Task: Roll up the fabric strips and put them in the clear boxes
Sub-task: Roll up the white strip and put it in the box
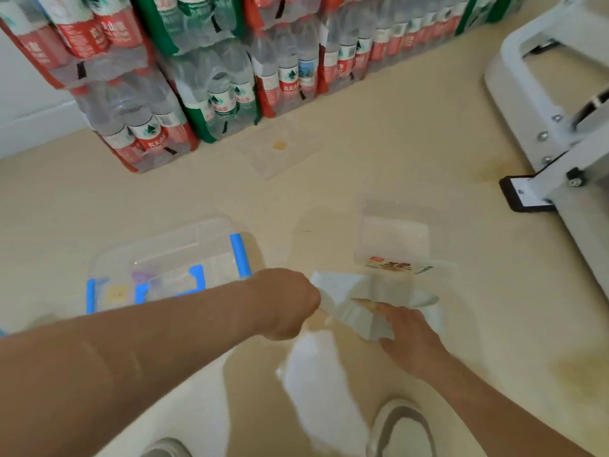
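Inspection from the head view, looking down at a beige floor [412, 136]. The left hand [286, 305] is closed in a fist, fingers curled round one end of a white fabric strip [349, 291]. The right hand [408, 334] grips the same strip from the other side, its fingers closed on a folded part; the finer detail of the grip is blurred. The strip is held between the two hands above the floor, partly folded, with a loose length hanging down below them. It is not in either box. A clear box with blue clasps [184, 242] stands on the floor behind the left forearm, with its lid on. A second clear box [392, 232], open at the top and bearing a printed label on its near wall, stands just beyond the strip, near the right hand. Shrink-wrapped packs of water bottles [217, 94] are stacked along the far side. A white metal frame [543, 103] occupies the right edge. A grey and white shoe [402, 427] shows at the bottom.
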